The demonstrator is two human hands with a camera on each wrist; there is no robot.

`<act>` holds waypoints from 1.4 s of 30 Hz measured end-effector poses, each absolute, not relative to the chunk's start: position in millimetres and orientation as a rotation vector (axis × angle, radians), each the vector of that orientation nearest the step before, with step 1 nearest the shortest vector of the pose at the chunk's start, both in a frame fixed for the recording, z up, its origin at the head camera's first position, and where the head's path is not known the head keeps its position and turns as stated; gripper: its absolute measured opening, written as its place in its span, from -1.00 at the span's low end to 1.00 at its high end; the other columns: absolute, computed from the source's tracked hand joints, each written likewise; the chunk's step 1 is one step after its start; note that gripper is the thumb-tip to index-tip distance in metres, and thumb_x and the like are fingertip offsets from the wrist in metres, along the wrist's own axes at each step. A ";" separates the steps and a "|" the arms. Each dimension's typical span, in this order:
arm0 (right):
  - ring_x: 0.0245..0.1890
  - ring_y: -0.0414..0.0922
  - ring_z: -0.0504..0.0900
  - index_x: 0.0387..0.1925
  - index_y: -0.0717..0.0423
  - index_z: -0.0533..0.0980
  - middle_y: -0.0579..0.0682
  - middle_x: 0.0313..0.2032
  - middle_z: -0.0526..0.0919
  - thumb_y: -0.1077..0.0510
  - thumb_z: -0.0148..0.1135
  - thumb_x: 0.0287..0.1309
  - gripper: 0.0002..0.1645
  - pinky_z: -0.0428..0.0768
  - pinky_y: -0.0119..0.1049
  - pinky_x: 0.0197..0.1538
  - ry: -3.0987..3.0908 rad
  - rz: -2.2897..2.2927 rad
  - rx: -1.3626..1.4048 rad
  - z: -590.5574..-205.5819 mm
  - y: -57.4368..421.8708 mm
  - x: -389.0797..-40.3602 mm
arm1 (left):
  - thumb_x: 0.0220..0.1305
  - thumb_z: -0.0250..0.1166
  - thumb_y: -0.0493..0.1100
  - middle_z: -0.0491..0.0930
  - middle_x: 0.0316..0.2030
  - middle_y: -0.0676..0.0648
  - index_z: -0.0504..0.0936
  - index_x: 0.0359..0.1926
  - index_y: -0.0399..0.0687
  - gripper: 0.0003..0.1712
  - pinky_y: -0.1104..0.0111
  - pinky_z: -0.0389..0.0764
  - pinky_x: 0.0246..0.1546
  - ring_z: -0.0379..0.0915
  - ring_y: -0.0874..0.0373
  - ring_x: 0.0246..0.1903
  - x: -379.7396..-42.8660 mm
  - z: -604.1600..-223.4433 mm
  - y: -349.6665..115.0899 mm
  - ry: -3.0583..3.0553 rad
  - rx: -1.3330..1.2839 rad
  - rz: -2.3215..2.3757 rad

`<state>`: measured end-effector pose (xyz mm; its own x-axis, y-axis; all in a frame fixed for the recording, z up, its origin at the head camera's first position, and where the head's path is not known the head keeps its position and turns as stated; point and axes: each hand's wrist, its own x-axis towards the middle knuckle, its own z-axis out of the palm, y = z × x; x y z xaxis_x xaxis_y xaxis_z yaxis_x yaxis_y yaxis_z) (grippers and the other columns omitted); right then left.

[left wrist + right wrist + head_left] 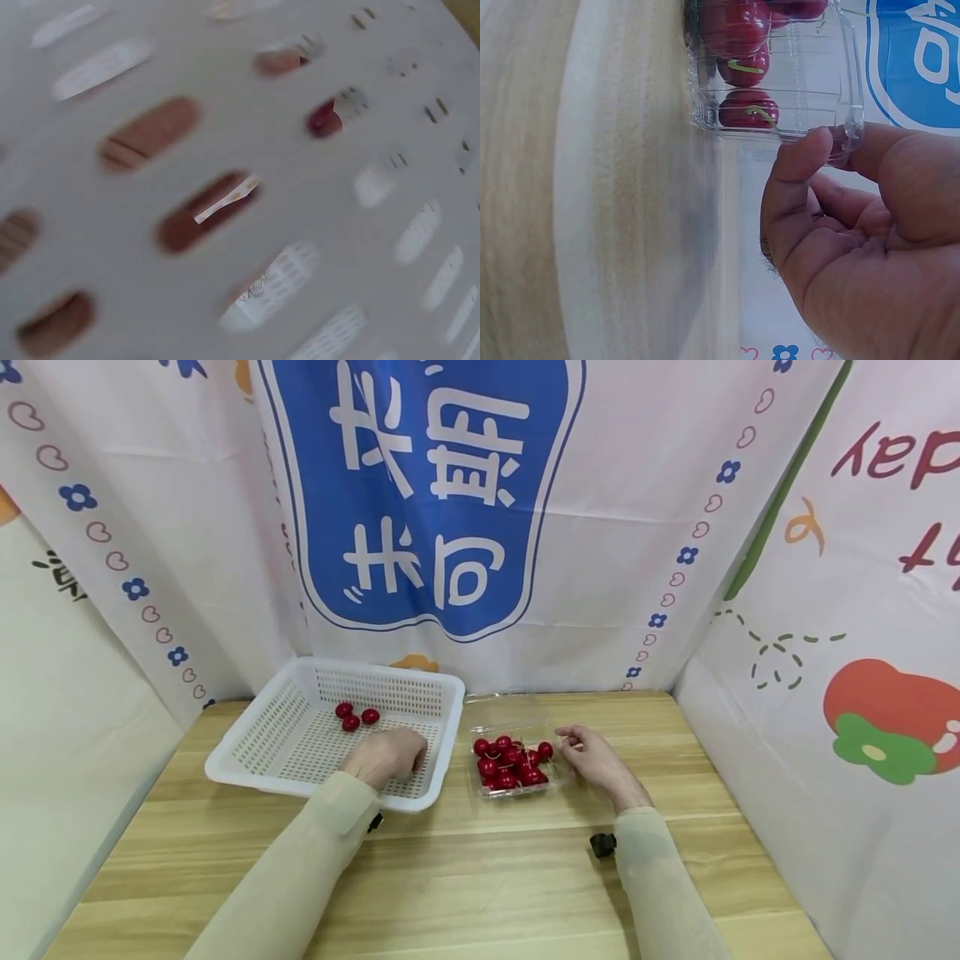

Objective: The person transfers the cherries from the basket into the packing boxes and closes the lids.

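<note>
My left hand (386,753) reaches down inside the white plastic basket (292,747), knuckles up and fingers curled near its right wall. Through the basket's slots, the left wrist view shows parts of the fingers and a bit of a red cherry (322,120) by them; the wall hides most of this grip. Three red cherries (351,723) lie together on the basket floor. To the right, a clear plastic box (821,90) holds several red cherries (512,757) with green stems. My right hand (596,764) pinches that box's right rim between thumb and finger.
The box's transparent lid (506,714) is folded back toward the printed curtain (600,568) behind the table. Wood-grain tabletop (480,877) stretches in front of both containers. Fabric walls (810,718) stand at either side.
</note>
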<state>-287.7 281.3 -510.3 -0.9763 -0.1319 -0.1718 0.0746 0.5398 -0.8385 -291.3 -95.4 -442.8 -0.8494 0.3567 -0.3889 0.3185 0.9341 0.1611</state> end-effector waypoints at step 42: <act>-0.15 -0.01 0.74 0.65 0.28 0.47 0.28 0.26 0.66 0.19 0.17 0.83 -0.44 0.79 -0.26 -0.12 2.563 -1.418 -0.042 -513.6 282.6 -290.5 | 0.54 0.49 -0.42 0.80 0.07 -0.17 0.80 0.15 -0.18 -0.75 0.07 0.93 0.16 0.83 -0.10 0.02 -248.5 -420.0 -19.4 3.138 0.904 0.675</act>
<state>-290.5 282.6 -513.6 -0.9772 -0.1265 -0.1705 0.0772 0.5364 -0.8404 -248.5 -19.4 -420.0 -0.8356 0.4668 0.2895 0.5445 0.7732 0.3251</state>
